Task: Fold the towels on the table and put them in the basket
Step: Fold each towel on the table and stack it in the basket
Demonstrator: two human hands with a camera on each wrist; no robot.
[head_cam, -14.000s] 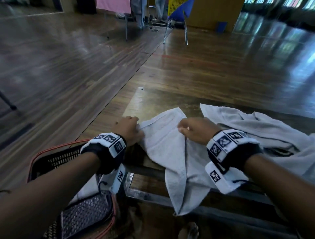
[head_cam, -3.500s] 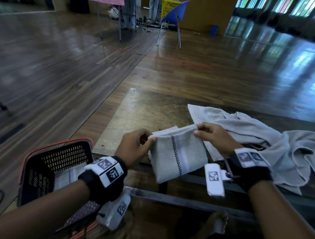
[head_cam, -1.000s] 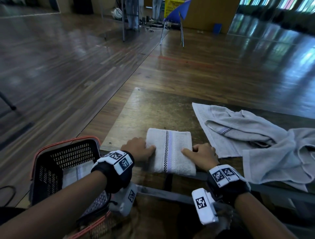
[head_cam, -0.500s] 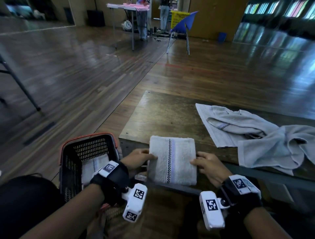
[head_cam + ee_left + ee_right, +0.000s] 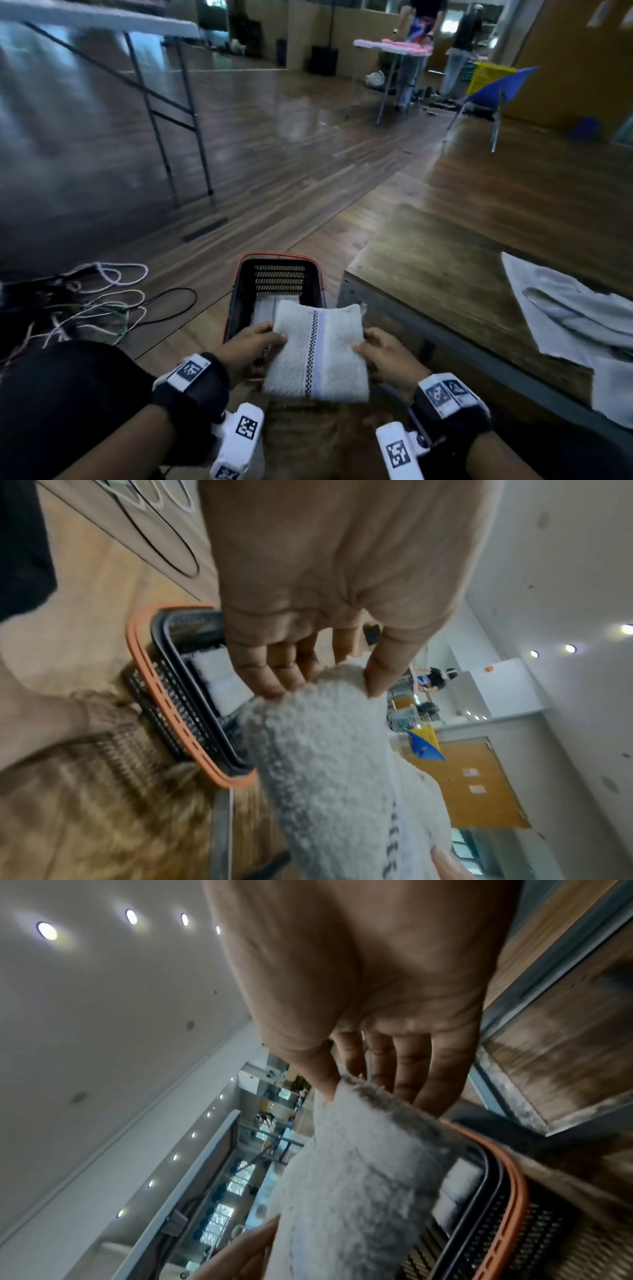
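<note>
White terry, folded into a thick rectangle with a dark checked stripe down it: that is the folded towel [image 5: 317, 354] you hold level at 6 o'clock, off the table and over the near end of the basket [image 5: 239, 294]. Your left hand [image 5: 248, 349] pinches its left edge, thumb on top and fingers [image 5: 270, 669] underneath, as the left wrist view shows. Your right hand [image 5: 385, 356] grips the right edge the same way, thumb above and fingers [image 5: 407, 1069] curled below.

Just beyond, at 12 o'clock, the black basket with its orange rim stands on the wooden floor [image 5: 291, 164], and another folded white towel [image 5: 265, 306] lies flat inside it.

At 2 o'clock the wooden table [image 5: 435, 267] runs beside the basket; loose grey towels [image 5: 565, 315] lie crumpled on it at 3 o'clock. At 9 o'clock, cables [image 5: 102, 298] tangle on the floor.

Farther off, a white folding table [image 5: 102, 17] stands at 10 o'clock and a blue chair [image 5: 496, 90] at 1 o'clock.
</note>
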